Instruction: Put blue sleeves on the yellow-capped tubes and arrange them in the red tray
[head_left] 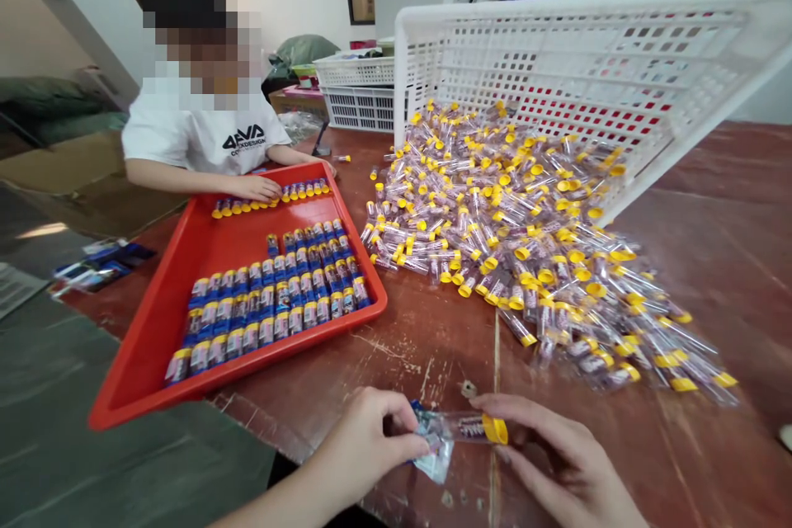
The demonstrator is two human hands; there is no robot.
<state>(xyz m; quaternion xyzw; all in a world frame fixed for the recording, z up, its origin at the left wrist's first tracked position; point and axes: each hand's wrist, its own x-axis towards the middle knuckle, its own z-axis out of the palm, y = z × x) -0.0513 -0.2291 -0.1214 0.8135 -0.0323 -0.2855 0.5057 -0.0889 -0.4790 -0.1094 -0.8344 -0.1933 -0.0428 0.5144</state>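
Note:
My left hand [371, 445] pinches a small crumpled silvery-blue plastic packet [438, 455] between thumb and fingers. The packet lies at the left end of a clear plastic tube [467, 427] with printed lettering and a yellow cap [495, 430]. Around the capped end, my right hand [550, 450] grips that tube with thumb and fingertips. Both hands are close together, low over the table's near edge. Whether part of the packet is inside the tube I cannot tell.
A large pile of yellow-capped tubes [495, 206] spills from a tipped white basket [582, 33] onto the reddish-brown table [730, 264]. At left is a red tray [241, 243] holding rows of filled tubes [272, 289]. Across the table, another person's hand [256, 188] reaches into it.

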